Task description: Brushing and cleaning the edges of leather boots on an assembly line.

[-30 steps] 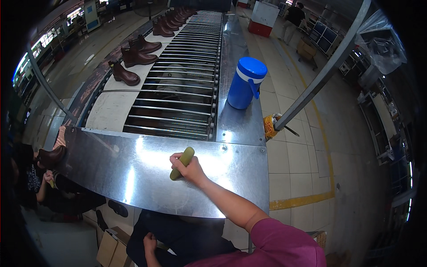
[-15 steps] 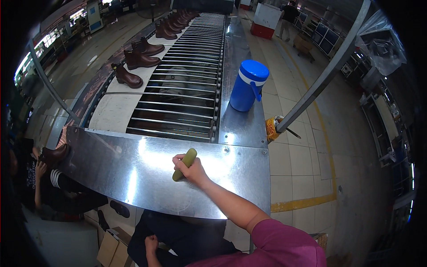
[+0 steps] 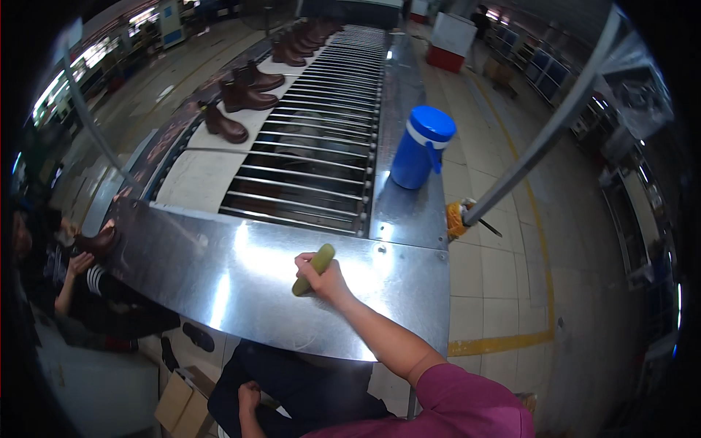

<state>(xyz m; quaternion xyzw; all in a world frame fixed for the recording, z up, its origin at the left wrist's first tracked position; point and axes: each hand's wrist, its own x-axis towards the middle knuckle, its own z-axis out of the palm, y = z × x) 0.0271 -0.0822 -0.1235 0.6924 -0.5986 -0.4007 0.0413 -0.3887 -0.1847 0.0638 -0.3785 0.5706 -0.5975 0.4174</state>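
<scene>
My right hand [image 3: 323, 281] is closed around an olive-green oblong block [image 3: 314, 269] with rounded ends. It holds the block at a slant over the shiny metal tabletop [image 3: 190, 255]; I cannot tell whether the block touches the metal. Down at my lap, my left hand [image 3: 249, 396] rests by my dark trousers with its fingers curled in, and nothing shows in it. Beyond the tabletop, the nearest brown ankle boot [image 3: 225, 125] stands on a pale strip beside the rollers.
A roller conveyor [image 3: 307, 168] runs away from me, with several more boots along its left. A blue jug [image 3: 418, 150] stands on the right-hand metal edge, near a slanted post [image 3: 540, 131]. At left, a co-worker's hands hold a brown boot [image 3: 98, 242]. A cardboard box [image 3: 182, 403] sits below.
The whole view has shifted slightly, so the conveyor and jug appear farther right. My right hand keeps its grip on the green block. The co-worker's hand has moved up against the boot.
</scene>
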